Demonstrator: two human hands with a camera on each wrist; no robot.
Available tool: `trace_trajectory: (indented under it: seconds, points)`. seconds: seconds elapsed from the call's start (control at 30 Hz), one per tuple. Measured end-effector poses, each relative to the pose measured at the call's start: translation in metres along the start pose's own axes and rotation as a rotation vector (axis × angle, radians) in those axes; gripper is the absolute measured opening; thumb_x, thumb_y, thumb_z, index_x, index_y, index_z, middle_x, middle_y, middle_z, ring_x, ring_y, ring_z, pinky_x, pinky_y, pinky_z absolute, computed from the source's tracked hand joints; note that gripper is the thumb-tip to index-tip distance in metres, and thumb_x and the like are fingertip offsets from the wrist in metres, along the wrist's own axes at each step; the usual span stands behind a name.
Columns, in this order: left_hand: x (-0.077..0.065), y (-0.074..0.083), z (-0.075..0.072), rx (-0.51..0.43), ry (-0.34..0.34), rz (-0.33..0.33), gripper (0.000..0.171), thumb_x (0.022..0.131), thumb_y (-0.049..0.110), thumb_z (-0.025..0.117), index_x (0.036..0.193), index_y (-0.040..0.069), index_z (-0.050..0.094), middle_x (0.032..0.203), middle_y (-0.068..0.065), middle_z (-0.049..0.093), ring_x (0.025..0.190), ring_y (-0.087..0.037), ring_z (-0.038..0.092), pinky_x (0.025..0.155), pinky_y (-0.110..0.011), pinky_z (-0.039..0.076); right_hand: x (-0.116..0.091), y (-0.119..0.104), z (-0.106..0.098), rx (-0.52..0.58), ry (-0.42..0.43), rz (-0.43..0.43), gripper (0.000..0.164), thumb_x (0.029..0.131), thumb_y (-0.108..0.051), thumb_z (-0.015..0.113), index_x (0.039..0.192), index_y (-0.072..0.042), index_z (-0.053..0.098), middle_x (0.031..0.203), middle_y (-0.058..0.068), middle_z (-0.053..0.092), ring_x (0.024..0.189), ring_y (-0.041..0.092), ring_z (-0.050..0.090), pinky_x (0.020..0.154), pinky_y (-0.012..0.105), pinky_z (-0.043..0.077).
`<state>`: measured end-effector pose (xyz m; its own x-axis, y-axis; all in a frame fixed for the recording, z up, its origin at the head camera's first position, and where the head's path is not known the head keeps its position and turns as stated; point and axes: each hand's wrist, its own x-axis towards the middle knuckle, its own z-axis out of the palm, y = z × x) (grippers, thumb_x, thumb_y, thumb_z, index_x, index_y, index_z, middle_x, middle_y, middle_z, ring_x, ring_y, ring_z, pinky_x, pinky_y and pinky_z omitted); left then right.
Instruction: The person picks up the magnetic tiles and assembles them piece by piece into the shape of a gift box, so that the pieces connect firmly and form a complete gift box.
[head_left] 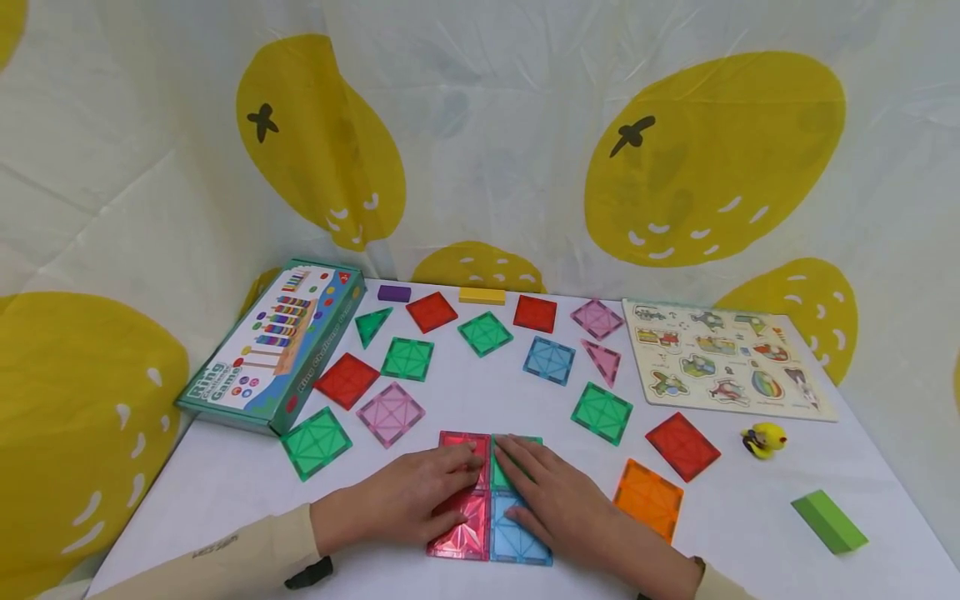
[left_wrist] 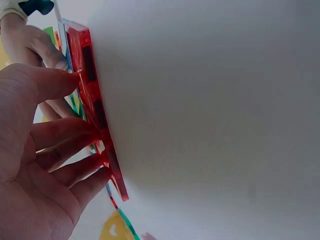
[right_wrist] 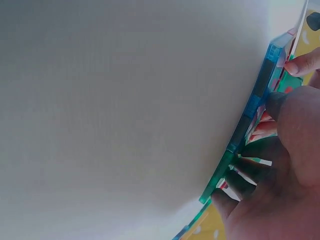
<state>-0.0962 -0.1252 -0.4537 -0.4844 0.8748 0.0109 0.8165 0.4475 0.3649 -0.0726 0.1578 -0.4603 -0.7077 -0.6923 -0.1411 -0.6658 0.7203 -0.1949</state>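
Four magnetic tiles lie flat, edge to edge, in a square in front of me. My left hand (head_left: 416, 497) rests its fingertips on the upper red tile (head_left: 465, 437), with its thumb on the lower red tile (head_left: 472, 540). My right hand (head_left: 561, 504) lays its fingers over the green tile (head_left: 500, 477), thumb on the blue tile (head_left: 519, 547). In the left wrist view the fingers touch the top of the red tiles near their outer edge. The right wrist view shows the blue and green edges beneath relaxed fingers. Both hands partly cover the tiles.
Loose tiles arc around the square, including a green tile (head_left: 316, 443), a pink tile (head_left: 391, 414) and an orange tile (head_left: 649, 498). A ring game box (head_left: 273, 346) stands left. A wooden puzzle board (head_left: 720, 358), yellow toy figure (head_left: 763, 439) and green block (head_left: 829, 521) lie right.
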Motion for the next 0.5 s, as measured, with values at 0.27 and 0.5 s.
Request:
trace_trajectory:
  seconds: [0.27,0.5]
  points:
    - [-0.013,-0.003,-0.005,-0.014,0.061,-0.102,0.062,0.102,0.04,0.073,0.154,0.01,0.056,0.156,-0.003,0.049,0.142,-0.018,0.047,0.107,-0.037,0.051,-0.004,-0.005,0.004,-0.044,0.015,-0.021,0.078,0.109,-0.059,0.045,0.169,-0.014,0.025,0.175,0.002,0.018,0.156,0.025,0.024,0.119,0.045,0.038]
    - [-0.028,-0.024,-0.01,0.11,0.28,-0.4,0.066,0.094,0.036,0.082,0.146,0.001,0.06,0.145,-0.014,0.053,0.137,-0.029,0.049,0.104,-0.048,0.053,-0.005,-0.006,0.003,-0.049,0.004,-0.018,0.077,0.11,-0.06,0.042,0.17,-0.014,0.025,0.175,0.002,0.018,0.156,0.025,0.024,0.119,0.046,0.037]
